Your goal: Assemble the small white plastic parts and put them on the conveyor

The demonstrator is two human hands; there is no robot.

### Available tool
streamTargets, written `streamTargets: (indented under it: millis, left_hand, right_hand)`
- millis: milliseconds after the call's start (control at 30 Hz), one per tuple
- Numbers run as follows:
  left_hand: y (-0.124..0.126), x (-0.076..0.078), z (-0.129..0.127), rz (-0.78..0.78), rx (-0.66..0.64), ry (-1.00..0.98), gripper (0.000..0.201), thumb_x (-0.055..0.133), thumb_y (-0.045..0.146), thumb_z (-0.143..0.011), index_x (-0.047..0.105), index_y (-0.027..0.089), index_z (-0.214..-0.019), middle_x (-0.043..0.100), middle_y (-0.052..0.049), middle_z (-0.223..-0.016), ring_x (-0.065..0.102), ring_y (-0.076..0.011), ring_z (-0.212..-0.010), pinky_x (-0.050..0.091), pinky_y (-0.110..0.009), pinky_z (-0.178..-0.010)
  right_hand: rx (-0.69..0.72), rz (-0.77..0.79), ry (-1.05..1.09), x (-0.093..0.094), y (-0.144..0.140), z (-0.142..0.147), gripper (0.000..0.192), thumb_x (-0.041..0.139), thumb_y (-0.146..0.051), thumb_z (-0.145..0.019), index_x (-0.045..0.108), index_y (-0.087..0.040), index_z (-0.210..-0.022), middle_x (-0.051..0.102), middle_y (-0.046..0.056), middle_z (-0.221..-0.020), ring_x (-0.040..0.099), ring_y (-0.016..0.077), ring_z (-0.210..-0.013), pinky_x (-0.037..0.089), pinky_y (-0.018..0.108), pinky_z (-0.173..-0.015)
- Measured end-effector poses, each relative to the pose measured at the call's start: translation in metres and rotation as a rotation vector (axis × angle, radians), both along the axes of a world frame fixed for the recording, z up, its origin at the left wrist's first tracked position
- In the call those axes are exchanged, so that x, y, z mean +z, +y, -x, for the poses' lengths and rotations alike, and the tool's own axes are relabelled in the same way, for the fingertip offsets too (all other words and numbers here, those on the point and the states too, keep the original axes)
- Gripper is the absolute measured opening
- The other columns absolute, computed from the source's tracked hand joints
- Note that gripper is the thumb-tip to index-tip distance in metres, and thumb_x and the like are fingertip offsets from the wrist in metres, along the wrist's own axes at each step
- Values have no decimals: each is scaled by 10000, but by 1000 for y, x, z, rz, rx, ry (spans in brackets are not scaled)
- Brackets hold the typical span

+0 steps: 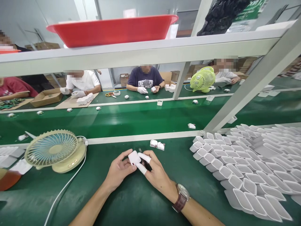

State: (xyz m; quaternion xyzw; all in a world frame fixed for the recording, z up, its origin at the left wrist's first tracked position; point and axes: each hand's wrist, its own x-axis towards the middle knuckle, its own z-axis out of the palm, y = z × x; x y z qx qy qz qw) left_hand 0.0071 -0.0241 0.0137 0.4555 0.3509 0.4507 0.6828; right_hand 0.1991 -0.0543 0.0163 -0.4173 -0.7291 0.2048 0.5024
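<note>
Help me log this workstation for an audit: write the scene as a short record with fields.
Left hand: holds small white case
Right hand: white-covered fingertips at the case's edge
Right wrist: wristwatch
Green bench: white pieces beyond hands, pale fan left, open white containers right
Overhead shelf: red tub
Across green belt: person in dark printed shirt

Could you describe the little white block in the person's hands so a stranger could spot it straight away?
On the near green worktop, look between the round fan and the mass of white containers. There the left hand and right hand together hold a small white block. Unlike the two white pieces lying just beyond, it is pinched between fingertips.
</note>
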Motion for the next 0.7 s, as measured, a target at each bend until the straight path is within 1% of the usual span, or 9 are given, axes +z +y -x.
streamTargets:
  millis: [67,200,267,333,367,400,467,567,700]
  left_hand:
    - [-1,-4,-2,-60,43,48,737,935,267,-682,631,227,-1352,735,-100,-1137,709,-223,-972,587,-367,-892]
    - [-2,-8,-2,-268,171,220,612,897,342,-728,671,238,-1286,706,-72,-1086,683,-199,-894,591,-353,-842]
    - [-2,-8,0,-379,235,370,558,876,374,-752,692,251,-1265,699,-66,-1096,674,-209,-919,578,-381,-897]
    - [-2,-9,4,-459,273,502,507,848,399,-785,705,267,-1253,699,-71,-1147,668,-242,-1024,547,-416,-982]
    - [-2,-9,5,-483,276,534,480,824,412,-810,707,272,-1253,697,-75,-1173,663,-255,-1072,538,-425,-1006]
    - [-2,-9,6,-497,265,539,462,800,422,-833,704,274,-1260,693,-78,-1188,663,-262,-1095,541,-425,-1010]
    - [-2,-10,6,-501,218,503,474,781,428,-848,688,276,-1287,686,-73,-1179,681,-250,-1065,572,-404,-970]
    - [-3,-12,4,-469,161,447,565,825,411,-802,662,285,-1328,673,-48,-1131,702,-217,-983,606,-367,-911]
    - [-3,-13,1,-396,172,449,547,841,432,-770,699,254,-1268,688,-35,-1036,716,-200,-870,633,-353,-825]
  right_hand:
    - [-6,1,-10,-1,0,0,335,568,-221,-1012,570,-266,-1344,595,72,-1103,630,182,-875,605,351,-797]
    - [-33,2,-1,-6,2,0,294,575,-239,-1012,590,-252,-1306,622,75,-1100,647,193,-926,595,350,-818]
    - [-38,24,0,-6,2,1,264,574,-251,-1012,607,-246,-1274,630,72,-1083,647,191,-911,587,343,-802]
    - [-23,52,-6,-5,2,1,231,567,-261,-1014,627,-240,-1236,636,68,-1062,644,186,-881,577,333,-775]
    - [-14,66,-10,-5,1,1,215,565,-264,-1014,637,-239,-1215,640,66,-1049,640,183,-863,572,329,-760]
    - [-7,76,-12,-4,0,2,203,563,-267,-1013,647,-238,-1196,643,62,-1031,635,180,-844,567,324,-745]
    - [-2,92,-12,-4,-1,2,186,560,-269,-1011,663,-239,-1163,648,53,-993,626,177,-818,556,317,-726]
    - [-6,106,8,-6,-1,3,159,558,-279,-1011,679,-232,-1102,651,43,-948,613,168,-781,535,304,-695]
    - [-3,137,15,-8,0,3,171,544,-312,-1025,691,-224,-1017,647,36,-907,593,159,-740,503,290,-654]
